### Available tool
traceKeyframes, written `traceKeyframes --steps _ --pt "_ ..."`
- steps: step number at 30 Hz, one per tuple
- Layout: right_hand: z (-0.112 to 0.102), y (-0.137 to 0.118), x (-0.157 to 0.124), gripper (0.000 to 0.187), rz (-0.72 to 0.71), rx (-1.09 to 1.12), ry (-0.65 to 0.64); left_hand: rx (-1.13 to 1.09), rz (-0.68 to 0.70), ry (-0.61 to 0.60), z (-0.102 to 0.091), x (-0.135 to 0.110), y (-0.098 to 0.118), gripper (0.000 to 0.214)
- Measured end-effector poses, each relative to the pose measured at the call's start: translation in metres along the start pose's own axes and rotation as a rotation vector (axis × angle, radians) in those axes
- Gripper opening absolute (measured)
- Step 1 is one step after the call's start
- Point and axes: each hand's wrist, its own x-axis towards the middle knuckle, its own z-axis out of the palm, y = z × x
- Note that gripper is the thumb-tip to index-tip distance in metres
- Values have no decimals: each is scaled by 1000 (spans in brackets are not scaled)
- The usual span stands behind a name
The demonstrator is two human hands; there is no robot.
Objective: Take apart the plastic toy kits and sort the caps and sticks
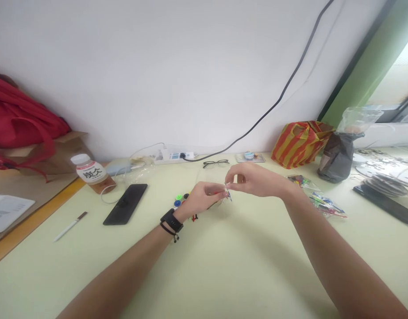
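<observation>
Over the middle of the table, my left hand [201, 198], with a black watch on its wrist, pinches a small blue-and-white piece [229, 195]. A bit of red shows by its fingers; the exact kind of piece is too small to make out. My right hand [255, 179] comes in from the right with thumb and forefinger closed at the top of the same piece, and the fingertips of both hands nearly meet. What the right fingers grip is hard to see. Several small coloured plastic parts [178, 203] lie behind and under the left hand, partly hidden by it.
Left are a black phone [125, 204], a pen [70, 226] and a tilted drink bottle [93, 173]. Glasses [216, 163] and a power strip [173, 157] lie near the wall. Rightward are bags of coloured parts [327, 205], a striped bag [298, 144] and stacked discs [386, 185].
</observation>
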Motion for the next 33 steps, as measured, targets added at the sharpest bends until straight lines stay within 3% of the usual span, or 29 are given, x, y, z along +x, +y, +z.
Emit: traceKeyframes --steps 2,5,6,7,11,16,22,27,33 --pt "-4 4 0 24 -15 42 140 -29 -6 26 -2 1 1 42" --pt "-6 11 2 30 25 148 438 -143 3 103 -5 4 1 42" --pt "-5 14 3 33 57 169 464 -176 12 131 -5 5 0 42" --pt "-3 18 4 35 85 177 420 -200 20 156 -7 6 1 42" --pt "15 42 13 34 75 193 -44 -265 25 252 -12 9 1 40" --pt "39 60 24 30 34 374 -201 -391 4 352 -16 13 0 38" --pt "44 65 25 35 68 435 -151 -517 -60 468 -19 15 3 39" --pt "55 80 26 36 125 416 -157 -563 -16 605 -30 18 4 41" --pt "55 68 31 42 98 509 96 -413 -53 431 -25 15 -1 37"
